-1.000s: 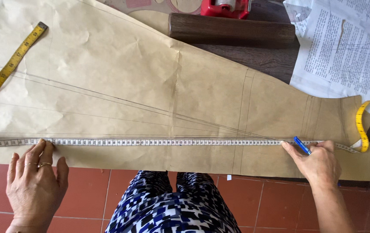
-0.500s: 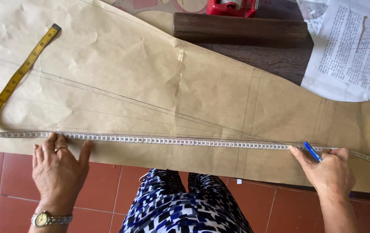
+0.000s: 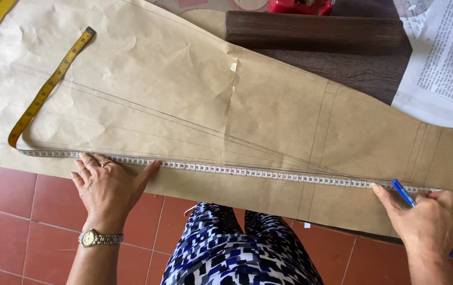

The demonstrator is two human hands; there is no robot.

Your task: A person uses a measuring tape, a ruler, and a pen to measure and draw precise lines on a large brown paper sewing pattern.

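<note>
I press my left hand [image 3: 107, 184] flat, fingers spread, on the tape [image 3: 247, 171] lying taut along the paper [image 3: 184, 105]; my right hand [image 3: 427, 221] pinches a pen [image 3: 404, 192], tip probably touching. Keep the tape straight.

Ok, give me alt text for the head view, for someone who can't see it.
A person's left hand and right hand, which holds a blue pen, press a measuring tape flat along a brown paper pattern. A dark wooden block lies at the top.
</note>
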